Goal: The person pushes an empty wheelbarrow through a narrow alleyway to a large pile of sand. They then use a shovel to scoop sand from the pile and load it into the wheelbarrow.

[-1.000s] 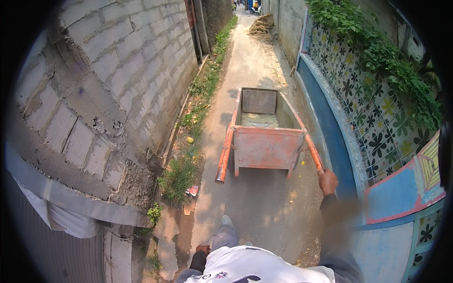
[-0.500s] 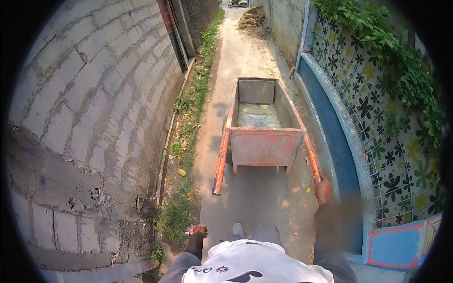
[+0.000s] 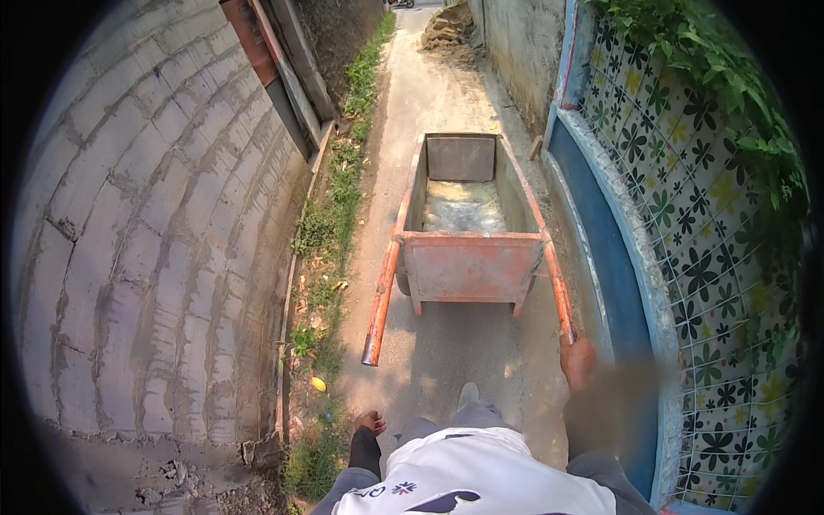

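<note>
An orange-red metal cart with a wheel mostly hidden and legs underneath is ahead of me, its grey tray showing a pale, mottled bottom. My right hand grips the end of its right handle. The left handle has no hand on it; below it my left hand hangs with fingers curled in, apart from the cart, nothing visible in them. My right forearm is blurred at the lower right. A white shirt front fills the bottom edge.
The narrow paved lane runs ahead between a grey block wall on the left and a blue-based, flower-patterned wall on the right. Weeds line the left edge. A dirt pile lies ahead right, with a motorbike at the far end.
I have advanced along the lane with the cart, walls and weeds sliding back toward me. My right hand stays on the handle; my left hand has swung, still off its handle.
</note>
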The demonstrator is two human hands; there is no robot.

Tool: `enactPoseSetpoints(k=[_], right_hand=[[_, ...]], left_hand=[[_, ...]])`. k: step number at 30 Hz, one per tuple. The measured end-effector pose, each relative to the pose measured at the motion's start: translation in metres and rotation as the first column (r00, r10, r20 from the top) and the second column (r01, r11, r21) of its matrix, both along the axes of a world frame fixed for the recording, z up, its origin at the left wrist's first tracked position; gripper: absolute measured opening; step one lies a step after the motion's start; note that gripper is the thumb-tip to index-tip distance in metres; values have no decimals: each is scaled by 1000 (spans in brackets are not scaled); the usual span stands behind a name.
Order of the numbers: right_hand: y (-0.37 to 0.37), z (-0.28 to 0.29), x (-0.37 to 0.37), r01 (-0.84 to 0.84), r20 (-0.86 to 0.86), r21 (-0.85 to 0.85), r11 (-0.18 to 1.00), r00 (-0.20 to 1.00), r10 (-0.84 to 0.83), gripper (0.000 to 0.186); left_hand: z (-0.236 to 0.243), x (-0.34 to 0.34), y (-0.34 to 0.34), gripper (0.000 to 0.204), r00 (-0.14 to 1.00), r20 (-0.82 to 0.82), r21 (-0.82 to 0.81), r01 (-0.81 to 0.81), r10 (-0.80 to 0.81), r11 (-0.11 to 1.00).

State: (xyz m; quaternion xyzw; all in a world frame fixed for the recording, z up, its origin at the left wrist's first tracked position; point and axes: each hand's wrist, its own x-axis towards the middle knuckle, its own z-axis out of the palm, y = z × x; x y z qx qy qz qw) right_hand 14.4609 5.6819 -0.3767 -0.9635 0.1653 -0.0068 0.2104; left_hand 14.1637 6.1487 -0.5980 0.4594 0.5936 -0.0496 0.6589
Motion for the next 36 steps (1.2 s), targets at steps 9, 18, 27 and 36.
enactPoseSetpoints(k=[9,18,27,36], right_hand=[[26,-25,287,-23,8,-20,1000,1000,23,41],[97,-32,563,-4,-64,-13,1000,998,4,43],[184,-66,816,180,-286,367,913,955,-73,44],[259,-47,1081,138,-338,366,920,941,-7,43]], left_hand=[[215,416,62,61,871,312,368,257,-379,894],[179,754,97,65,701,-132,569,633,-701,525],[152,1025,206,57,698,-218,627,636,-683,450],[176,1308,267,48,755,-257,584,618,-603,526]])
